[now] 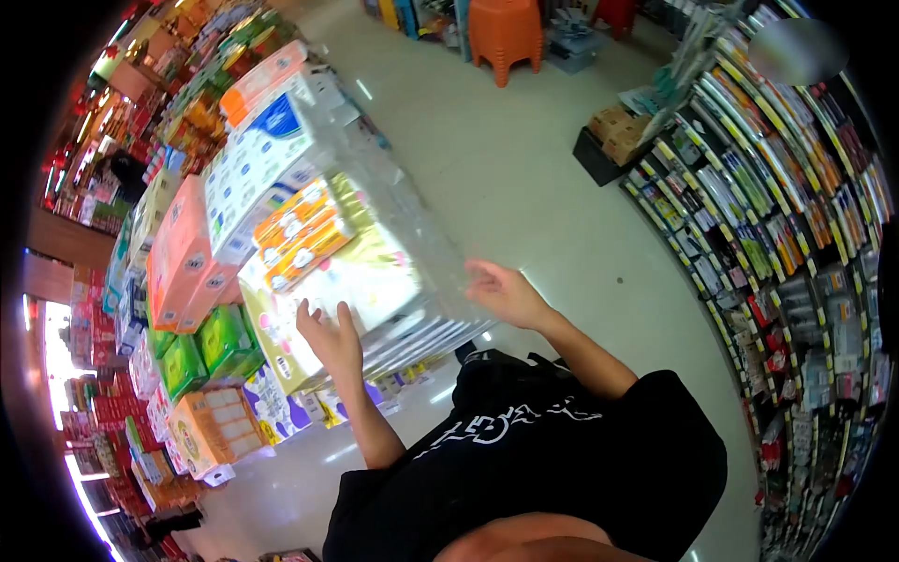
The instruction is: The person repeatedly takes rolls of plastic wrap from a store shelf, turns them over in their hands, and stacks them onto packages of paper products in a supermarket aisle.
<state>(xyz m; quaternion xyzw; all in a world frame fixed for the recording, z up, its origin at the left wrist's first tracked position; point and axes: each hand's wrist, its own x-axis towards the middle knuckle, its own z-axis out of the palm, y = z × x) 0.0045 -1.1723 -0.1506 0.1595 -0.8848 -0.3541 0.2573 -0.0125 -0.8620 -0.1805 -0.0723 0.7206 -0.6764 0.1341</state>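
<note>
My left hand (pixel 332 342) is over the front edge of a stack of flat white and gold packs (pixel 375 278), its fingers apart and holding nothing. To the right of the stack, my right hand (pixel 506 292) hangs in the air with its fingers spread and somewhat blurred, also empty. An orange pack with white shapes (pixel 302 232) lies on top of the stack, beyond my left hand. Behind it sits a large white and blue pack (pixel 257 173).
Pink packs (pixel 180 253), green packs (pixel 225 342) and an orange and white pack (pixel 217 426) stand at the left. Shelves of small goods (pixel 749 215) curve along the right. Orange stools (pixel 506 37) and a black box with cartons (pixel 609 145) stand on the floor further back.
</note>
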